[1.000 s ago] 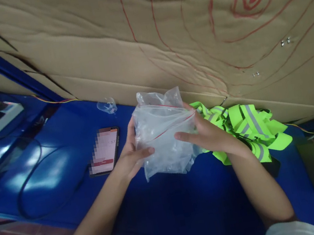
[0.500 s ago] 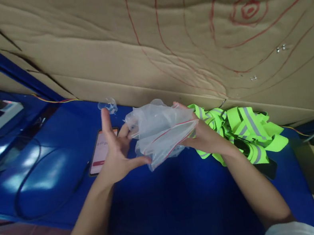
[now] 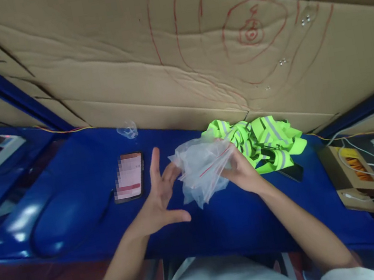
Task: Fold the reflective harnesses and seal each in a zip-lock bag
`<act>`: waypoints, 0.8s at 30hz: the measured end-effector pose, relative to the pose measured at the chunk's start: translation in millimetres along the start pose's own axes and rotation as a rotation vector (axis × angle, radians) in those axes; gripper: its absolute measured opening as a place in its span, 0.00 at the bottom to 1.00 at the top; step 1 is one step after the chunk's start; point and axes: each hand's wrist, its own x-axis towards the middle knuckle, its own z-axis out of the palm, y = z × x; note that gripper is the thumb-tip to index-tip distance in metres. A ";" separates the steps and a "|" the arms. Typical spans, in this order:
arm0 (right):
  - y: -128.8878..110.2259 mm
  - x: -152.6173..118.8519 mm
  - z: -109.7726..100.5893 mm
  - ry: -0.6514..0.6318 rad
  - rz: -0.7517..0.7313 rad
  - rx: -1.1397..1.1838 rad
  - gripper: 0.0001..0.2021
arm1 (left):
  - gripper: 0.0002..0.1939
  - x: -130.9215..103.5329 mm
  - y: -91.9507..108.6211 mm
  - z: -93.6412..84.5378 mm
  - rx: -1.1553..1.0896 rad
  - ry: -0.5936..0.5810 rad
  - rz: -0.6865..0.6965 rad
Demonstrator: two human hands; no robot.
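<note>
Clear plastic bags (image 3: 204,166) with red seal lines hang bunched above the blue table (image 3: 210,232). My right hand (image 3: 241,169) grips them at their right end, its fingertips partly hidden by the plastic. On their left side is my left hand (image 3: 162,192), its thumb and fingers spread wide, some fingertips by the edge of the plastic. Behind my right hand lies a heap of neon yellow-green straps (image 3: 273,137) with grey reflective stripes. A phone (image 3: 130,176) with a lit, partly blurred screen rests left of my left hand.
Cardboard (image 3: 103,53) with red drawn lines stands along the table's back. A small crumpled plastic piece (image 3: 128,130) lies near it. Under the straps' edge is a dark flat object (image 3: 293,172). At the right, an open cardboard box (image 3: 353,168) holds orange items, with white cables over it.
My left hand has drawn away from the bags' lower edge, its thumb now apart from them. The bags hang more bunched from my right hand. The camera view has shifted.
</note>
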 end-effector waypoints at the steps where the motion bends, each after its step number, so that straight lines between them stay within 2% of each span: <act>1: -0.9 -7.1 2.6 0.009 0.001 0.019 0.34 | 0.77 -8.7 -4.3 5.6 -0.024 0.008 -0.019; 3: -5.4 -20.8 7.7 0.022 0.001 0.046 0.33 | 0.77 -22.6 -14.0 19.5 -0.044 0.052 -0.083; 5: -12.3 -34.1 11.2 0.013 0.001 0.030 0.36 | 0.77 -31.4 -21.3 33.4 -0.005 0.143 -0.104; 9: -24.2 -60.1 9.6 -0.017 0.025 -0.083 0.52 | 0.78 -39.3 -19.7 48.4 0.089 0.196 -0.107; 11: -26.5 -72.2 7.8 -0.002 0.042 -0.101 0.59 | 0.71 -42.8 -15.4 48.8 0.165 0.223 -0.096; 12: -26.9 -77.8 8.1 0.011 0.038 -0.101 0.60 | 0.61 -45.2 -14.3 47.4 0.203 0.232 -0.095; 14: -27.3 -87.8 12.0 0.028 0.006 -0.107 0.56 | 0.35 -51.8 -16.2 42.4 0.270 0.253 -0.114; 15: -27.6 -92.1 15.8 0.034 -0.017 -0.115 0.52 | 0.26 -55.8 -19.3 39.3 0.298 0.272 -0.131; 16: -28.0 -96.0 20.4 0.040 -0.038 -0.121 0.47 | 0.21 -60.0 -23.3 36.4 0.320 0.310 -0.152; 18: -28.9 -102.2 30.5 0.085 -0.067 -0.092 0.33 | 0.20 -67.4 -32.5 32.7 0.332 0.415 -0.178; 20: -29.1 -106.2 38.6 0.155 -0.036 0.009 0.23 | 0.22 -70.9 -39.9 34.3 0.270 0.480 -0.210; 22: -27.4 -108.4 41.8 0.208 0.063 0.145 0.17 | 0.27 -68.9 -43.1 42.0 0.142 0.495 -0.290; 24: -22.7 -110.4 39.0 0.227 0.193 0.262 0.16 | 0.34 -62.4 -43.7 53.9 0.001 0.458 -0.419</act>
